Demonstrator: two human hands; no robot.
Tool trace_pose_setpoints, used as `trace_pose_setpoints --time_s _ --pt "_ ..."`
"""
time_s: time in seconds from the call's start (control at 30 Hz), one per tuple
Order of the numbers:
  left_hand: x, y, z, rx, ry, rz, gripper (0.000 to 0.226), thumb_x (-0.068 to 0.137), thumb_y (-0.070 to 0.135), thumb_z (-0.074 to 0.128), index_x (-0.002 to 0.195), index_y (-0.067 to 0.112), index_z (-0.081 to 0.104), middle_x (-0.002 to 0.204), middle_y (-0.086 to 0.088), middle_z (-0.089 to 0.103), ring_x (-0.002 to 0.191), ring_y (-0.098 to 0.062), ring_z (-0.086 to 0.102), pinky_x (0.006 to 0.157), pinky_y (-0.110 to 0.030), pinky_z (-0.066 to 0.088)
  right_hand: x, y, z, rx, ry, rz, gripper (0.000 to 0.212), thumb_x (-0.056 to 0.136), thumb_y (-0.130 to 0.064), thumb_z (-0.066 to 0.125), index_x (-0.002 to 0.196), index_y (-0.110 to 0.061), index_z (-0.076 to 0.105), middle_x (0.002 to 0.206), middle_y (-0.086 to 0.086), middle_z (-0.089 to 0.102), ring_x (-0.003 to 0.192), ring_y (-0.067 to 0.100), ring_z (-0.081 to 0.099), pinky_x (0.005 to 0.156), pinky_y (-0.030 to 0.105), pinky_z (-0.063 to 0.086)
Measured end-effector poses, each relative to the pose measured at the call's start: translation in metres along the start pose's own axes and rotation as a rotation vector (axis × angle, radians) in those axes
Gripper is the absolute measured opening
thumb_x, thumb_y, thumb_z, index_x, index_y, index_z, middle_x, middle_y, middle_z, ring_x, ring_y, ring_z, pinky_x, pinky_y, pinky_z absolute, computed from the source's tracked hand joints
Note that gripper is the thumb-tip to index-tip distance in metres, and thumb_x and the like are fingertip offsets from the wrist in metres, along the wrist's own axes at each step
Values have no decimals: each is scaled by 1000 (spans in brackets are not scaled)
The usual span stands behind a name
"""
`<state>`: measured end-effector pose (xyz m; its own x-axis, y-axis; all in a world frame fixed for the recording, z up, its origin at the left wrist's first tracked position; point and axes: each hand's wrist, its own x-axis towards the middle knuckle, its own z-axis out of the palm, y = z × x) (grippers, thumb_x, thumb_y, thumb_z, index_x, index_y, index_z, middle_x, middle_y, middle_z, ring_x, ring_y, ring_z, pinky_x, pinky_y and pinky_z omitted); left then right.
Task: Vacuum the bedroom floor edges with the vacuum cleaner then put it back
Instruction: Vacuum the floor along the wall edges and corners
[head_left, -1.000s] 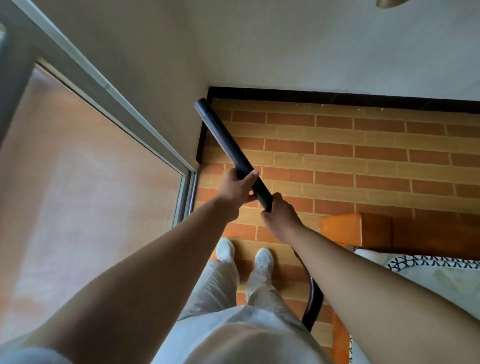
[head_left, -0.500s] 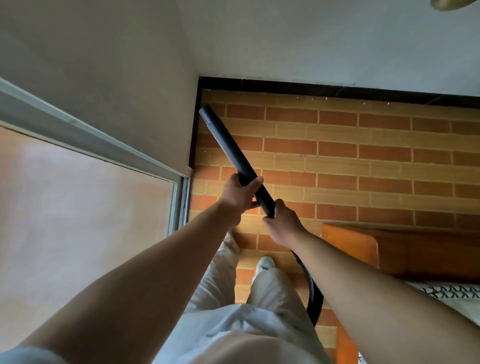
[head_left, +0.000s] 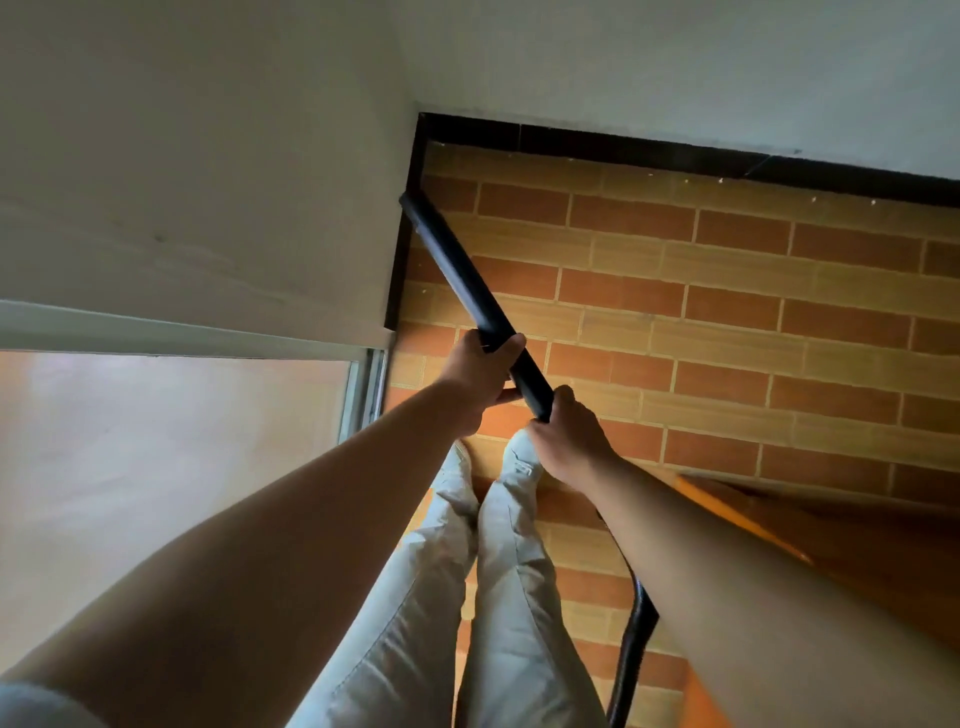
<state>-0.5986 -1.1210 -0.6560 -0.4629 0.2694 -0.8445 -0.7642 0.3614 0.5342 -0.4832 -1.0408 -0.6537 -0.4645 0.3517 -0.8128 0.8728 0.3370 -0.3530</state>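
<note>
Peach-tinted glass of a sliding door fills the near left, and above it a white wall runs to the far corner. At the wall's foot a black skirting edges the brick-patterned floor. The vacuum tube lies slantwise. Its long axis runs from the hands at near right out to far left, and its tip sits just beside the skirting, short of the far corner. Whether the tip touches the floor I cannot tell.

The left hand grips the tube midway with fingers curled over it. It is the hand nearer the tip, so I judge that it steers. The right hand wraps around the tube's near end, where the hose drops away to the right. The corner lies beyond the tip along that skirting, so the coming push probably follows the tube's own axis. A wooden bed frame stands at the right, near the hose.
</note>
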Motion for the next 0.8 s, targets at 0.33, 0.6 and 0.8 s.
trace_pose_setpoints --time_s 0.33,0.6,0.8 --pt "168 -82 1 -67 83 -80 31 105 29 55 124 4 55 102 -13 66 92 -25 70 76 -41 64 161 51 67 -17 33 -25 31 96 -41 57 111 -16 47 95 4 59 78 25 63 60 33 43" --pt "303 -183 -11 -65 147 -206 33 103 32 56 124 7 59 115 -18 71 101 -28 73 63 -36 64 282 106 157 -104 115 -141 33 104 -50 38 112 -20 49 90 4 58 78 29 61 66 44 51" --pt "357 -228 -21 -4 160 -273 19 105 25 51 101 9 61 114 -21 71 99 -30 73 72 -43 65 335 129 203 -184 30 -103 32 106 -47 33 125 -22 41 92 6 57 79 30 62 67 45 53"
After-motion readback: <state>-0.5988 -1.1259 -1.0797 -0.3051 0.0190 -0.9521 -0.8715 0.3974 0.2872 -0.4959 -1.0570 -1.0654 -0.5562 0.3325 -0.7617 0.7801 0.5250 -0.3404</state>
